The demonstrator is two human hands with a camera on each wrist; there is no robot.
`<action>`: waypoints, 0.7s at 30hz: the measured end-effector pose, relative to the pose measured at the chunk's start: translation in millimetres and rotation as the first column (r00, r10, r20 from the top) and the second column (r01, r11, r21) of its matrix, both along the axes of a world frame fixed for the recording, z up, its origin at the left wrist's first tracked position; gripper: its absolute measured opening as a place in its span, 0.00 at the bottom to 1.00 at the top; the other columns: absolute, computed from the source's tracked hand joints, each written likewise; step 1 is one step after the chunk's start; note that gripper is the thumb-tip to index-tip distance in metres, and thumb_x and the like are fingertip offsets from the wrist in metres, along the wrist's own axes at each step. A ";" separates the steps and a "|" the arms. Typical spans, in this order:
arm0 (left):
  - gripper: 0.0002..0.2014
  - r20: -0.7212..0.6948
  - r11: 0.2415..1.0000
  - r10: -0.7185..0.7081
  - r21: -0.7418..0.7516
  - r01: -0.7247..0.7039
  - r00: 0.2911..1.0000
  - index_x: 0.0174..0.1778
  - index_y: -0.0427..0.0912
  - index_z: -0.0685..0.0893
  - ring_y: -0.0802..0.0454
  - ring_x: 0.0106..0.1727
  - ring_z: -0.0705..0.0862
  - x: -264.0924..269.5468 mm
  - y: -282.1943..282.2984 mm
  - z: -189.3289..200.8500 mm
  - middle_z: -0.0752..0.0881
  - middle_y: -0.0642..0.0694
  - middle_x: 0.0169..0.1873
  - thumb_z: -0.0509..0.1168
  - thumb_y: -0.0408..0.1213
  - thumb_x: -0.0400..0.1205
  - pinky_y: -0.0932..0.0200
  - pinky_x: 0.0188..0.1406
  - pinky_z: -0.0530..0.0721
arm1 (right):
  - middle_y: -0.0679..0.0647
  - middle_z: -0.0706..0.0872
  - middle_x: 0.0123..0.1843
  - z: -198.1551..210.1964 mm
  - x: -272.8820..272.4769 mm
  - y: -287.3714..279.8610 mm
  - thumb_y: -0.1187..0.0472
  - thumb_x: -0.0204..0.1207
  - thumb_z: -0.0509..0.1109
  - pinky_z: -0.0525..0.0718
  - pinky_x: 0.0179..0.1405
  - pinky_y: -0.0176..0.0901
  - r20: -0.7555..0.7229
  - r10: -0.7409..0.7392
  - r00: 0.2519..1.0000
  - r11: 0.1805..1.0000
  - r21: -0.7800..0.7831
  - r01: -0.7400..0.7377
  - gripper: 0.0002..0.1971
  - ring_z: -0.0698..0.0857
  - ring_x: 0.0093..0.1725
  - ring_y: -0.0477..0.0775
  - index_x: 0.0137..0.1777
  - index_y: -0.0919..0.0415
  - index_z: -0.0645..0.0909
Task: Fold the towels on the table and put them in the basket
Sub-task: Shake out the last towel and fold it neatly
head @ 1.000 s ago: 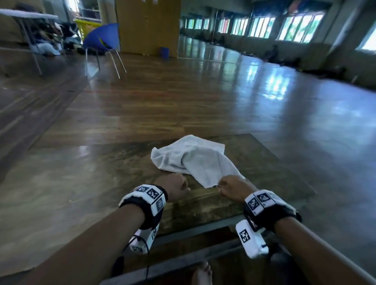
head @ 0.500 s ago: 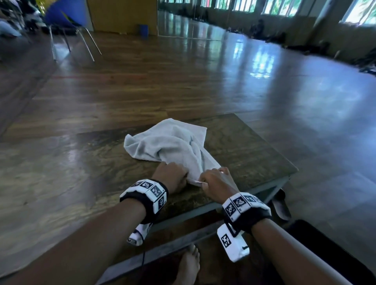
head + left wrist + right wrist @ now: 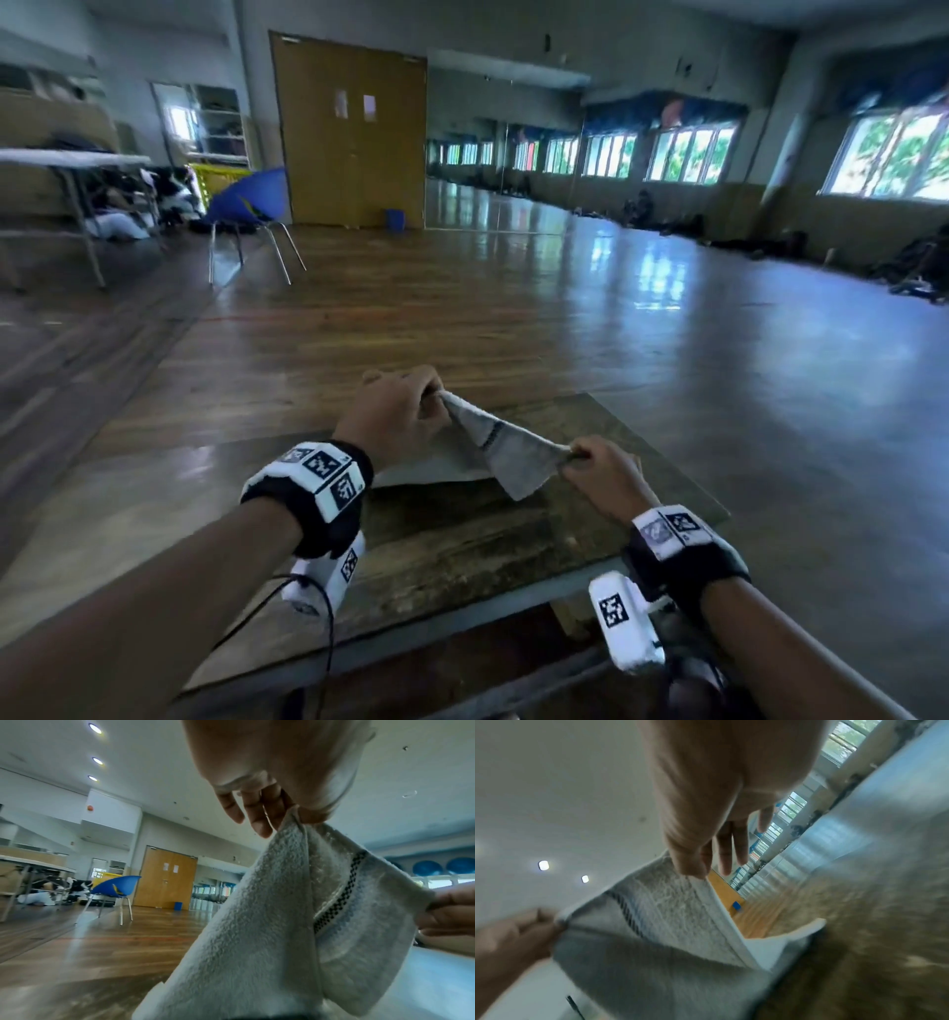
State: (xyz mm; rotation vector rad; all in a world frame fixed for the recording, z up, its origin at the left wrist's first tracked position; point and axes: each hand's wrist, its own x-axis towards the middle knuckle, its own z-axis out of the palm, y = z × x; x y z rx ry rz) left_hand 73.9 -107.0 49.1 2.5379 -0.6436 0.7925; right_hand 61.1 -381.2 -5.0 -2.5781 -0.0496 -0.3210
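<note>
With both hands up over the table, the left hand [image 3: 395,411] pinches one corner of the towel [image 3: 506,452] between thumb and curled fingers, and the right hand [image 3: 606,473] pinches the other corner, lower and nearer the body, so the edge runs taut on a slant between them; the left wrist view shows the pale terry cloth [image 3: 270,923] hanging from that pinch with a dark checked stripe across it, the other fingers [image 3: 259,815] loosely curled beside the thumb, and the right wrist view shows the right thumb pressed on the towel's hem [image 3: 670,912] with the rest of the cloth draping down; the towel's lower part lies on the worn wooden table [image 3: 462,555], most of it hidden behind the left wrist; beyond, a blue chair [image 3: 246,205] stands on the shiny wooden floor [image 3: 462,308] before yellow-brown double doors [image 3: 354,133], windows [image 3: 893,154] along the right wall
</note>
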 end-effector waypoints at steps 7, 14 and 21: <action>0.06 -0.028 0.968 0.234 -0.090 -0.236 0.972 0.37 0.54 0.72 0.51 0.36 0.74 -35.9 69.4 54.0 0.77 0.56 0.31 0.60 0.40 0.79 0.56 0.45 0.66 | 0.56 0.84 0.38 91.3 6.7 73.8 0.63 0.77 0.68 0.78 0.38 0.43 0.221 0.154 0.963 0.788 0.560 -0.255 0.05 0.79 0.36 0.49 0.41 0.55 0.77; 0.15 -0.319 0.793 -0.194 -0.608 -0.044 0.928 0.59 0.41 0.79 0.54 0.50 0.84 -73.0 80.1 71.9 0.86 0.46 0.48 0.71 0.37 0.77 0.62 0.52 0.82 | 0.47 0.80 0.34 135.7 -13.2 158.2 0.65 0.77 0.64 0.74 0.34 0.40 0.192 0.473 0.860 0.860 0.110 -0.498 0.07 0.77 0.33 0.45 0.41 0.52 0.73; 0.06 -0.166 0.807 -0.077 -0.590 -0.036 0.983 0.40 0.34 0.85 0.51 0.36 0.82 -90.0 89.6 76.8 0.87 0.39 0.35 0.67 0.32 0.80 0.60 0.38 0.79 | 0.51 0.83 0.41 151.3 -31.1 185.5 0.63 0.78 0.66 0.74 0.36 0.31 0.200 0.528 0.825 0.835 0.055 -0.548 0.03 0.79 0.39 0.47 0.44 0.54 0.77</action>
